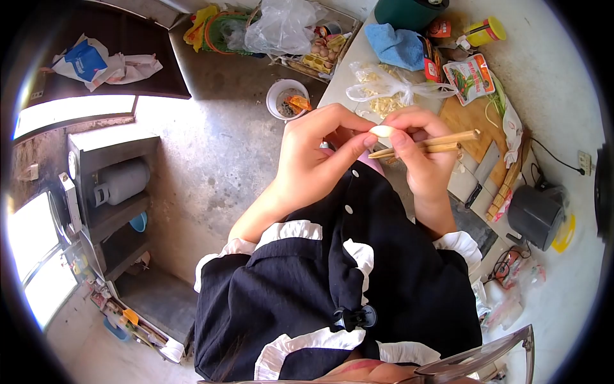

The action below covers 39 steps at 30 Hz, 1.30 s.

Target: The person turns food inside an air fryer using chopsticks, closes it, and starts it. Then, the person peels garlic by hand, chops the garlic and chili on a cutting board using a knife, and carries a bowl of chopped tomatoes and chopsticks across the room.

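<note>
Thumb and fingers of my left hand (316, 147) pinch one end of a small white piece (382, 131), which looks like folded dough. The other end is pinched by my right hand (422, 150), so both hands hold it up in front of my chest. A pair of wooden chopsticks (448, 140) also sits in my right hand, tips pointing left just below the white piece. Behind the fingers, a tied clear plastic bag (400, 91) with pale yellowish contents lies on the counter (348, 67).
Farther right on the counter are a cutting board (467, 125), a knife (483, 176), a seasoning packet (470, 78) and a blue cloth (395, 46). A white bucket (275, 99) stands on the floor. A gas cylinder (125, 182) rests on the left shelf.
</note>
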Tool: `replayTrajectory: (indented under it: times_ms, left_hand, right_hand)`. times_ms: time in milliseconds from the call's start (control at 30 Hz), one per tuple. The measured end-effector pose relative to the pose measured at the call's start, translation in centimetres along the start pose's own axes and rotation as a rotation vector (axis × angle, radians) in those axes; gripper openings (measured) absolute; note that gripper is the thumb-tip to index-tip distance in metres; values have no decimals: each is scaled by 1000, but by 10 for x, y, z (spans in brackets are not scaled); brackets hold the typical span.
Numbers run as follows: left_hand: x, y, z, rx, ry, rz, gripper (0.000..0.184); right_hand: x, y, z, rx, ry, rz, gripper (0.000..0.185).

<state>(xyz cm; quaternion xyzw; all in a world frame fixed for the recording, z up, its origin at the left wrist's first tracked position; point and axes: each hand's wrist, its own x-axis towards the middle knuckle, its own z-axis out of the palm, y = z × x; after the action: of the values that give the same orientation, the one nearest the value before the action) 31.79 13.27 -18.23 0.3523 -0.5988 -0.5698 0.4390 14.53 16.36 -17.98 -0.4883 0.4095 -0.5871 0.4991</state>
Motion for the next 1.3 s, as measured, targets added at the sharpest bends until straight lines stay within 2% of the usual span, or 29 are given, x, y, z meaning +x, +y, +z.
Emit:
replayTrajectory:
  times_ms: [133,333,433,533,1000,1300]
  left_hand:
    - [-2,0,-2,82,36,69,8]
    - [-1,9,-3,368,71,274,14]
    - [-3,9,-4,366,89,316,17]
    - [-3,8,-6,363,97,332,17]
    - [-9,9,-6,356,76,332,17]
    - [-12,8,-4,363,50,341,17]
  right_hand:
    - [1,1,2,1,-2,9,8]
    - [7,3,7,8,-60,-140,11]
    - [4,0,3,-57,-88,-127,15]
    - [6,0,1,-176,-113,-182,18]
    - [6,-1,5,-12,-155,-151,16]
    - [1,1,-4,-79,-166,-94,12]
